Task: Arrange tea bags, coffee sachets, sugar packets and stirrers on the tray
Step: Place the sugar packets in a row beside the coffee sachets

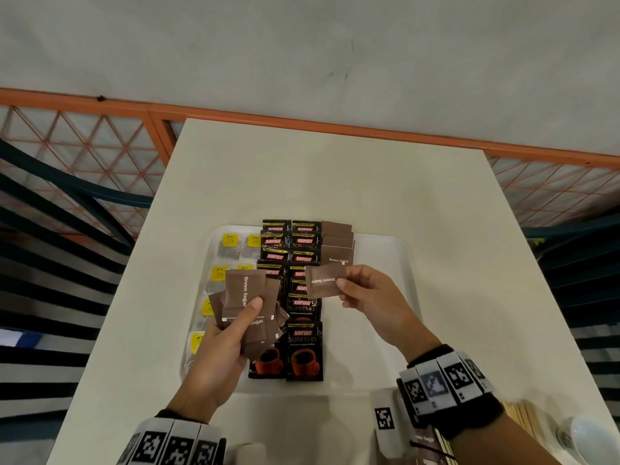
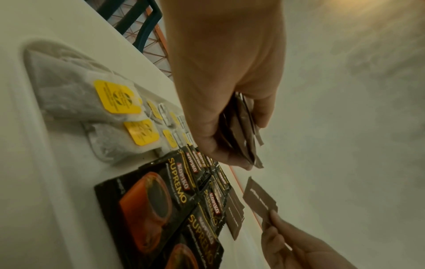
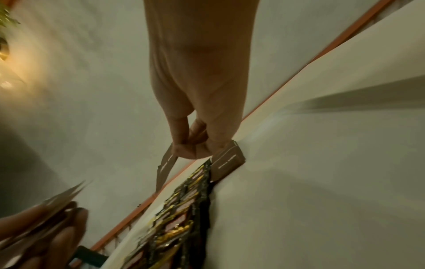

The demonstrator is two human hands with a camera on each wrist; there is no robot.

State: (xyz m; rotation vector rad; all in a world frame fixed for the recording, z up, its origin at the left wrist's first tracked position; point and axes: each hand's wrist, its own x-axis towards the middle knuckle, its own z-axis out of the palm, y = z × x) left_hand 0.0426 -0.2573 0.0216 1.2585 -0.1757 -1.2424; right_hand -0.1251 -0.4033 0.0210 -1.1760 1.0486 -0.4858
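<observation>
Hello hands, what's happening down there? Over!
Left hand grips a bunch of sugar packets. Right hand pinches one sugar packet above the tray. Nothing blocking.

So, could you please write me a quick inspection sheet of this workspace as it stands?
Surface: white table carrying a white tray.
Job's things: tea bags in the tray's left columns; coffee sachets in two middle columns; sugar packets stacked right of them; stirrers off the tray, near right.
Clutter: white cup at near right corner.
Grippers: left hand grips a sugar bunch; right hand pinches one packet.
Cables: nothing seen.
Surroundings: orange lattice railing, grey floor.
</observation>
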